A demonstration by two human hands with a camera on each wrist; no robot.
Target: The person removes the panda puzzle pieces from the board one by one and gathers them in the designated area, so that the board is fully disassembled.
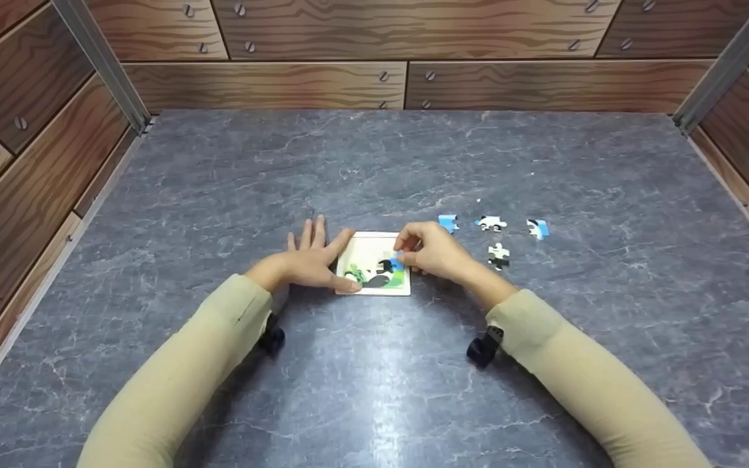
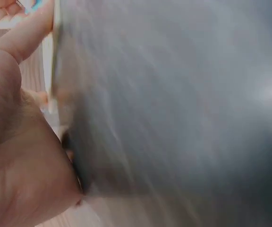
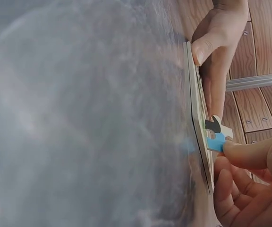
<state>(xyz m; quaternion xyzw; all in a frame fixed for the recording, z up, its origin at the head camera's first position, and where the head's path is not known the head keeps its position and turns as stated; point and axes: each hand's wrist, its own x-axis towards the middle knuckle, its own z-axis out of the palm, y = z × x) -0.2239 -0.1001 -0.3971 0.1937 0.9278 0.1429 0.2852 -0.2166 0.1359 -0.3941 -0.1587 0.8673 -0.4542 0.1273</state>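
A small wooden jigsaw tray (image 1: pixel 381 292) lies on the table with green, black and white pieces along its lower part. My left hand (image 1: pixel 309 265) is spread at the tray's left side, its thumb resting on the near left corner and its index finger along the far left edge. Over the right part of the tray, my right hand (image 1: pixel 436 250) pinches a jigsaw piece (image 3: pixel 216 142) coloured blue, black and white. In the right wrist view this piece stands tilted up from the tray, the thumb on its blue side. The left wrist view shows mostly palm and blurred tabletop.
Several loose jigsaw pieces lie right of the tray: a blue one (image 1: pixel 448 223), a white and black one (image 1: pixel 491 223), another (image 1: pixel 498 255) nearer me, and a blue-edged one (image 1: pixel 537 229). Wood-patterned walls (image 1: pixel 309 84) border the grey marbled table (image 1: pixel 251 169).
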